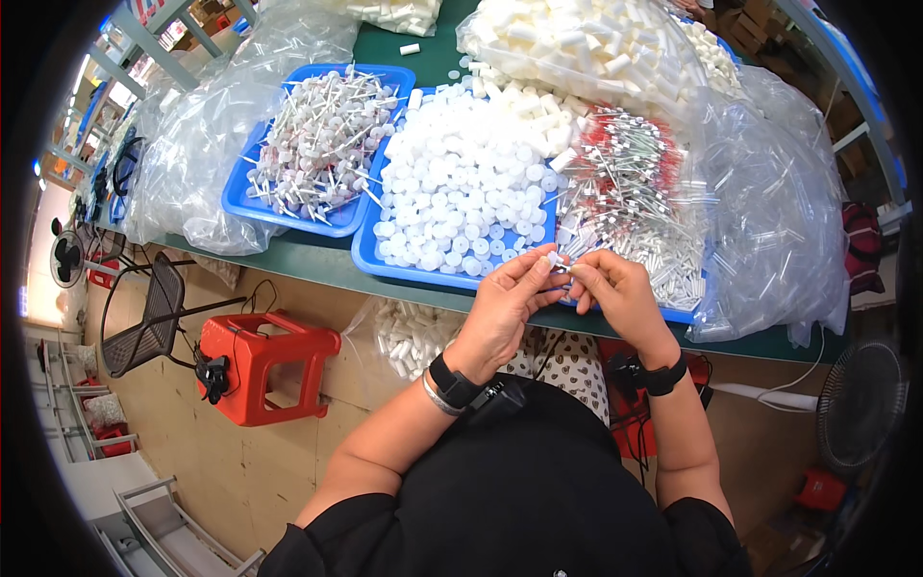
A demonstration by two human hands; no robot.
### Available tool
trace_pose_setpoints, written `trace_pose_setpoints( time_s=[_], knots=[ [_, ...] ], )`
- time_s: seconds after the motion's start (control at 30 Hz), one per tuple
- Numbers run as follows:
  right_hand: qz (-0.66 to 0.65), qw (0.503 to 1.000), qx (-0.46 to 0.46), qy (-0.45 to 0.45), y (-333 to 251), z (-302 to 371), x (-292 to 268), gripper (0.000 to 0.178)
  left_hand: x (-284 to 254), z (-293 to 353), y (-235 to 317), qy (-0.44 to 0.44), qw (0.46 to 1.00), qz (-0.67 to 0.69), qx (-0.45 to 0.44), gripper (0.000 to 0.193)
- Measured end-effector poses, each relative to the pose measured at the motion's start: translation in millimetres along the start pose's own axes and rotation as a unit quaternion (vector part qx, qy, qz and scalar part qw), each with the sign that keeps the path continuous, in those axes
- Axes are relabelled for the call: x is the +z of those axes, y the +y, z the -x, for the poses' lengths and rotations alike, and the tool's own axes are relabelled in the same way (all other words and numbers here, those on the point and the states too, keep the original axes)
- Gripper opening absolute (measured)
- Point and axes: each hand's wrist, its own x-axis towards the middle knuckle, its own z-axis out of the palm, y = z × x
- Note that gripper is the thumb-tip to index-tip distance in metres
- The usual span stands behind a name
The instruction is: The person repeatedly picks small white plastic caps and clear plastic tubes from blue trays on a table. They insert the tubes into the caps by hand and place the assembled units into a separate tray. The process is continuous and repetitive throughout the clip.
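My left hand (516,293) pinches a small white plastic piece (556,259) between thumb and fingertips, above the front edge of the middle tray. Close against it, my right hand (612,291) has its thumb and fingers pressed together at the same spot; what they grip is too small to make out. Just beyond my left hand, a blue tray (370,252) carries a heap of translucent white plastic discs (452,202). Past my right hand lies a pile of thin metal pins with red and white parts (630,159), with short white tubes among them.
Another blue tray (332,229) at the left holds pins fitted with whitish discs (322,135). Behind stands a bag of white cylinders (596,43). Clear plastic bags (769,221) flank the trays on the green table (317,252). A red stool (264,365) and a fan (862,404) stand below.
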Motion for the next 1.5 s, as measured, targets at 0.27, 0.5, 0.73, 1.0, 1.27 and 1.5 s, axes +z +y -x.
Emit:
trace_pose_setpoints(
  time_s=[0.27,0.5,0.73,1.0,1.27,1.5],
  knots=[
    [-0.083,0.983,0.147,-0.073,-11,-2,4,0.026,-4,5,7,0.012,0.993,-0.112,0.026,0.036],
    [0.097,0.991,-0.073,0.047,-29,20,15,0.022,-57,-28,124,0.065,0.955,0.022,0.29,0.03],
    [0.19,0.969,-0.021,-0.154,-3,74,-6,0.013,-59,19,161,0.105,0.962,-0.117,0.221,0.043],
    [0.25,0.956,0.129,-0.078,129,125,6,0.028,-80,70,31,-0.001,0.959,-0.283,0.025,0.023],
    [0.29,0.945,0.128,-0.074,188,160,41,0.024,-73,75,-14,-0.047,0.939,-0.318,-0.118,0.025],
    [0.401,0.856,0.102,-0.31,256,133,71,0.028,-99,76,-19,0.003,0.929,-0.34,-0.146,0.027]
  ],
)
